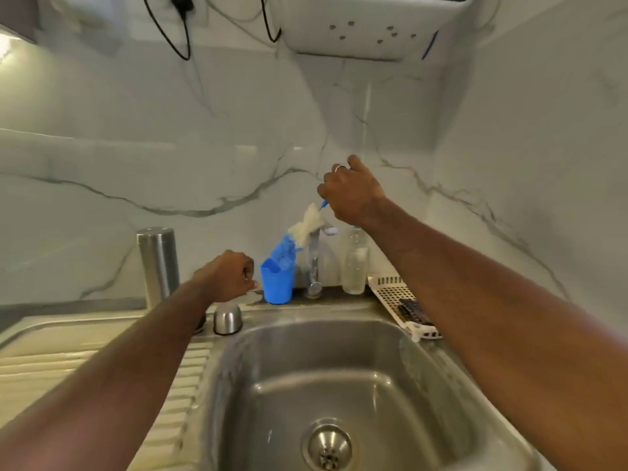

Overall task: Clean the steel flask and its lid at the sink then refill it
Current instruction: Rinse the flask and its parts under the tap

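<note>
The steel flask [158,263] stands upright on the desk [68,305] at about ten o'clock from the sink [339,385], against the marble wall. Its lid [227,318], a small steel dome, sits on the sink's rim at the basin's eleven o'clock corner, apart from the flask.

The left hand [226,278] hovers between flask and lid, curled into a loose fist with thumb and forefinger pinched together; whether anything is in the pinch cannot be told. It is just beside a blue cup [277,282] at its three o'clock; contact cannot be judged.

The right hand [351,195] is raised at twelve o'clock above the tap [314,266], closed around the blue handle of a bottle brush [307,226] whose white bristle head points down toward the cup. A ring shows on one finger.

The blue cup holds something blue, blurred. At the tap's three o'clock stands a clear bottle [355,266], its contents unclear. Beyond it a white perforated tray [390,290] leans over the sink's edge, carrying something dark. The basin holds nothing but its drain [328,447].
</note>
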Available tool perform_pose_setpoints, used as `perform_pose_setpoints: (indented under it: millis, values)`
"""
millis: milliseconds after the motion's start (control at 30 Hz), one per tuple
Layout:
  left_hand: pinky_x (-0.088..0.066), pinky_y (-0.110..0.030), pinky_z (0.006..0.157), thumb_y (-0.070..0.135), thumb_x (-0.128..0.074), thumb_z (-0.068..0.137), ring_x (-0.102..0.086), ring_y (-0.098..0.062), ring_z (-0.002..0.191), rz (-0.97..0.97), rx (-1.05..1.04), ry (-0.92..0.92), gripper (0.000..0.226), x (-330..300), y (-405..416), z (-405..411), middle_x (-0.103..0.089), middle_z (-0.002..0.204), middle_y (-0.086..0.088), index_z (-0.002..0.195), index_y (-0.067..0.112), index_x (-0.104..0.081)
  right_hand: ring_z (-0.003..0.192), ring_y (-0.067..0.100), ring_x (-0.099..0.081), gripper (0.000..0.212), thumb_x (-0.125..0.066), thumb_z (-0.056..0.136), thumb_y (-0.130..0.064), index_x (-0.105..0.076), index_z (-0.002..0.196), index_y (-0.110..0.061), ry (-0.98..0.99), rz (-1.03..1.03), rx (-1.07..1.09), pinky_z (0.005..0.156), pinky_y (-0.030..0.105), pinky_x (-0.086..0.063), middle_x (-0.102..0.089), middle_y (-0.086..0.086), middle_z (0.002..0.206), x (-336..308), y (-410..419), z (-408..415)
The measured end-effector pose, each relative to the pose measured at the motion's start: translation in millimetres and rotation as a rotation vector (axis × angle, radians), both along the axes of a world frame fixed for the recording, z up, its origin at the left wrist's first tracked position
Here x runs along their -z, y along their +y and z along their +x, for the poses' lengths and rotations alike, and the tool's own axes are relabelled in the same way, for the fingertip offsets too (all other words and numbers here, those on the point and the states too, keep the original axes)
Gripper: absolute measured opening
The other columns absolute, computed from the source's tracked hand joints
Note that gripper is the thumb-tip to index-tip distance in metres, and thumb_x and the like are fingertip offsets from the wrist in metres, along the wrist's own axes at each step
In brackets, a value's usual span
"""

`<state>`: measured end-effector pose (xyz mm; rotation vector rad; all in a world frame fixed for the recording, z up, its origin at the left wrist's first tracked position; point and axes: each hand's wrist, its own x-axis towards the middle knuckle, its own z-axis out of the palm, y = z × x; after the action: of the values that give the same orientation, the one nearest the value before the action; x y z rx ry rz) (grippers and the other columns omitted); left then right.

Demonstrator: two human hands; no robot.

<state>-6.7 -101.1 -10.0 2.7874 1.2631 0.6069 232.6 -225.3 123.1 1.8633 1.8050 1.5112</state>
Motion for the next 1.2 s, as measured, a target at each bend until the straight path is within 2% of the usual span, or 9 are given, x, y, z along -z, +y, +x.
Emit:
perform_pose_setpoints:
  millis: [133, 267, 367, 533, 700, 767, 867, 1000, 1200]
  values:
    - [-0.053, -0.035, 0.085, 0.037, -0.074, 0.089, -0.06, -0.018, 0.091, -0.048, 0.013, 0.064, 0.023, 12, 16, 6, -0.063, 0.102, 0.003, 0.1, 0.02, -0.064, 0.114, 0.023, -0.057, 0.024, -0.051, 0.094, -0.005, -0.066, 0.108, -0.018, -0.045, -0.068, 0.008, 0.113, 0.046, -0.025, -0.067, 0.002, 0.111, 3, 35, -14]
    - [-0.032, -0.036, 0.109, 0.042, -0.064, 0.095, -0.048, -0.016, 0.128, -0.007, 0.009, 0.168, 0.046, 25, 23, 20, -0.055, 0.139, 0.008, 0.138, 0.027, -0.055, 0.119, 0.023, -0.055, 0.021, -0.054, 0.095, -0.005, -0.066, 0.106, -0.018, -0.05, -0.137, 0.017, 0.116, 0.046, -0.021, -0.069, 0.002, 0.113, 14, 62, -25]
    - [-0.025, -0.04, 0.113, 0.042, -0.06, 0.096, -0.036, -0.019, 0.141, -0.012, 0.009, 0.252, 0.059, 33, 24, 30, -0.043, 0.153, 0.005, 0.151, 0.03, -0.041, 0.122, 0.025, -0.055, 0.029, -0.054, 0.093, 0.0, -0.065, 0.113, -0.018, -0.017, -0.181, 0.02, 0.12, 0.05, -0.017, -0.068, 0.003, 0.116, 28, 83, -28]
    - [-0.022, -0.044, 0.113, 0.043, -0.063, 0.095, -0.03, -0.02, 0.144, -0.059, 0.025, 0.311, 0.07, 47, 33, 41, -0.041, 0.155, -0.002, 0.156, 0.027, -0.033, 0.115, 0.024, -0.059, 0.038, -0.053, 0.092, 0.004, -0.06, 0.12, -0.02, 0.087, -0.183, -0.002, 0.124, 0.052, -0.008, -0.067, 0.004, 0.109, 37, 112, -25]
    - [-0.023, -0.044, 0.111, 0.045, -0.063, 0.094, -0.028, -0.02, 0.145, -0.062, 0.03, 0.306, 0.074, 53, 37, 51, -0.039, 0.155, -0.004, 0.157, 0.026, -0.03, 0.125, 0.025, -0.054, 0.035, -0.041, 0.098, 0.002, -0.059, 0.124, -0.011, 0.151, -0.253, 0.114, 0.125, 0.052, 0.002, -0.061, 0.009, 0.126, 38, 121, -18]
    - [-0.024, -0.044, 0.111, 0.045, -0.062, 0.094, -0.028, -0.021, 0.144, -0.062, 0.027, 0.311, 0.074, 51, 39, 52, -0.039, 0.155, -0.005, 0.157, 0.026, -0.029, 0.135, 0.027, -0.047, 0.037, -0.041, 0.1, 0.0, -0.055, 0.133, -0.01, 0.218, -0.327, 0.158, 0.125, 0.048, -0.007, -0.055, 0.011, 0.138, 43, 126, -15]
    - [-0.025, -0.045, 0.112, 0.044, -0.062, 0.095, -0.028, -0.021, 0.144, -0.047, 0.029, 0.329, 0.072, 48, 38, 52, -0.039, 0.154, -0.005, 0.157, 0.025, -0.031, 0.135, 0.031, -0.048, 0.04, -0.053, 0.1, -0.007, -0.049, 0.14, -0.009, 0.307, -0.408, 0.18, 0.109, 0.045, -0.04, -0.047, 0.013, 0.145, 48, 134, -13]
    - [-0.024, -0.044, 0.112, 0.046, -0.063, 0.095, -0.028, -0.02, 0.144, -0.06, 0.038, 0.325, 0.07, 50, 37, 51, -0.04, 0.155, -0.001, 0.155, 0.025, -0.035, 0.132, 0.03, -0.052, 0.044, -0.061, 0.098, -0.015, -0.051, 0.141, -0.014, 0.275, -0.507, 0.238, 0.105, 0.046, -0.047, -0.05, 0.01, 0.145, 51, 156, -7]
    - [-0.025, -0.043, 0.112, 0.038, -0.062, 0.095, -0.03, -0.022, 0.142, -0.066, 0.03, 0.251, 0.064, 41, 36, 50, -0.043, 0.151, -0.005, 0.153, 0.026, -0.038, 0.145, 0.025, -0.037, 0.048, -0.046, 0.101, -0.015, -0.045, 0.148, -0.024, 0.208, -0.544, 0.255, 0.124, 0.054, -0.009, -0.042, 0.0, 0.156, 60, 178, 0]
